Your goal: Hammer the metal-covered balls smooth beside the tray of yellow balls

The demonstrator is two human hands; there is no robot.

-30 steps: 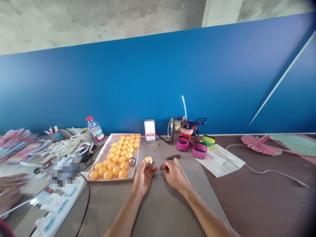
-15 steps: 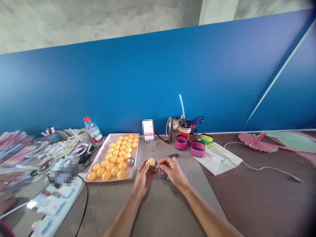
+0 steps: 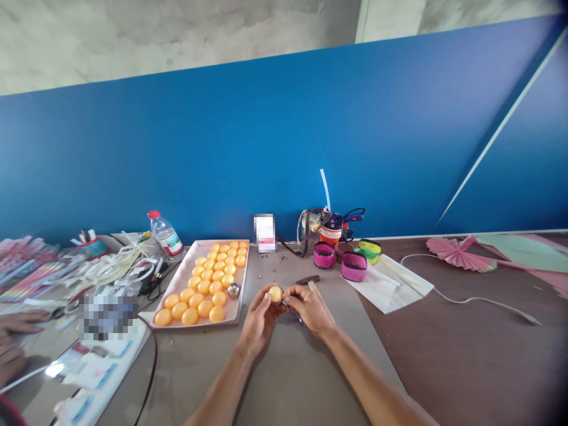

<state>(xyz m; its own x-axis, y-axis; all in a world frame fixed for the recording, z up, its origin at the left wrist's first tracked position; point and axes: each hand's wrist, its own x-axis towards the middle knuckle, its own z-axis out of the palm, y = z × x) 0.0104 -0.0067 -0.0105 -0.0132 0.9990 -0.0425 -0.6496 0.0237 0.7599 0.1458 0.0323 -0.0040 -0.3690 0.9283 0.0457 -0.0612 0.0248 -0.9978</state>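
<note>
My left hand (image 3: 258, 317) is closed around a small yellow ball (image 3: 276, 293) that sits in a dark metal piece. My right hand (image 3: 309, 306) is pinched against the right side of that same ball, fingertips touching it. A hammer (image 3: 313, 283) with a wooden handle lies on the table just behind my right hand. To the left, a pale tray (image 3: 244, 285) holds several yellow balls (image 3: 205, 289) and one silver ball (image 3: 233, 290).
Pink and yellow-green rolled bands (image 3: 354, 265) and a cup of tools (image 3: 331, 232) stand at the back. White paper (image 3: 390, 283), a cord (image 3: 479, 300) and a pink paper fan (image 3: 459, 253) lie at the right. A water bottle (image 3: 164, 235) and clutter sit left; another person's hands (image 3: 15, 340) show at the far left edge.
My right hand moved left from the table by the hammer handle up to the ball held in my left hand, and now touches it.
</note>
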